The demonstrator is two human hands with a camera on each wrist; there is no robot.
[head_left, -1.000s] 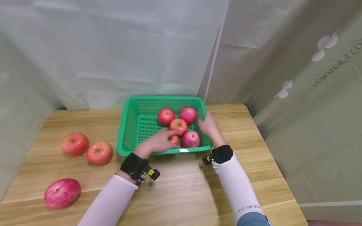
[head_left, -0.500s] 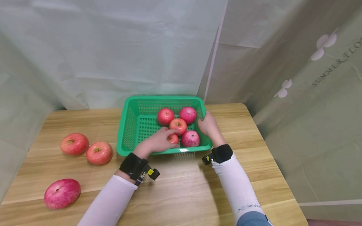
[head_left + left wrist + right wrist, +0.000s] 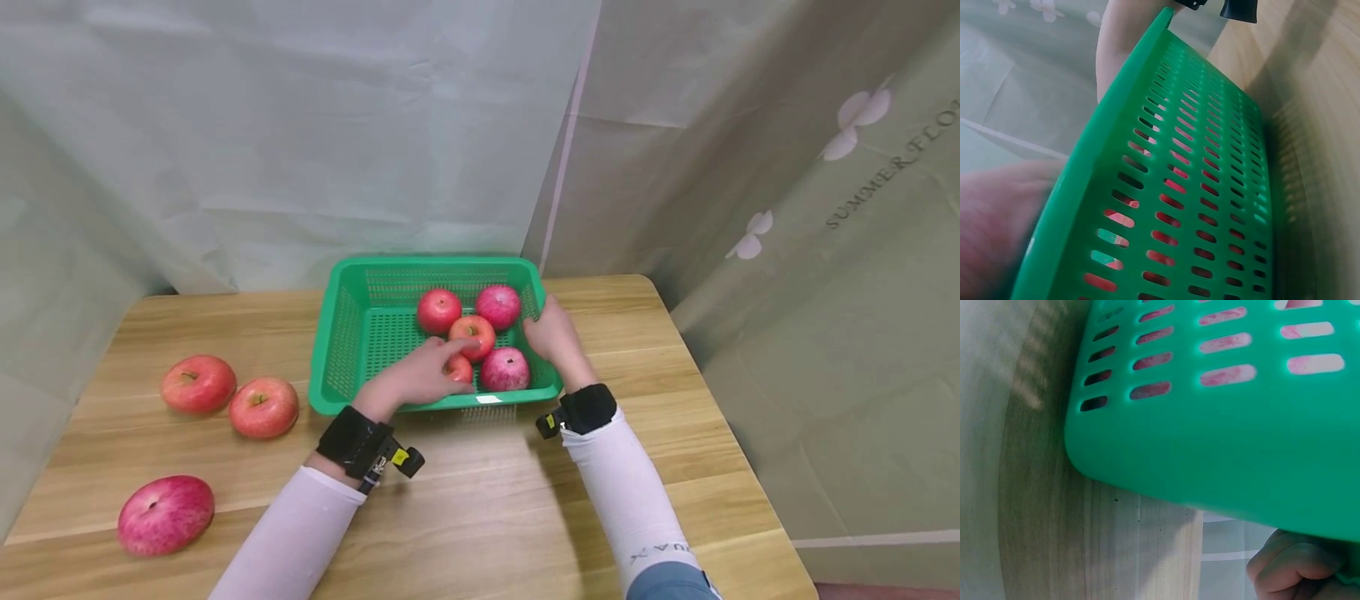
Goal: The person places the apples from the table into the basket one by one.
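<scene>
A green perforated plastic basket (image 3: 320, 354) holds several red and pink apples in its right half. My left hand (image 3: 415, 375) reaches over the front rim, its thumb and fingers curled round an apple (image 3: 457, 369) that they partly hide. Its index finger lies against a second apple (image 3: 474, 332). At the basket's right side my right hand (image 3: 553, 335) grips the rim; the right wrist view shows its curled fingers (image 3: 1297, 565) under the basket's edge. In the left wrist view the basket wall (image 3: 1166, 187) hides most of the left hand's hold.
Two red apples (image 3: 198, 384) (image 3: 263, 407) lie on the wooden table (image 3: 480, 500) left of the basket. A darker pink apple (image 3: 166, 515) lies nearer the front left. Grey curtains (image 3: 300, 150) hang behind the table and along its sides.
</scene>
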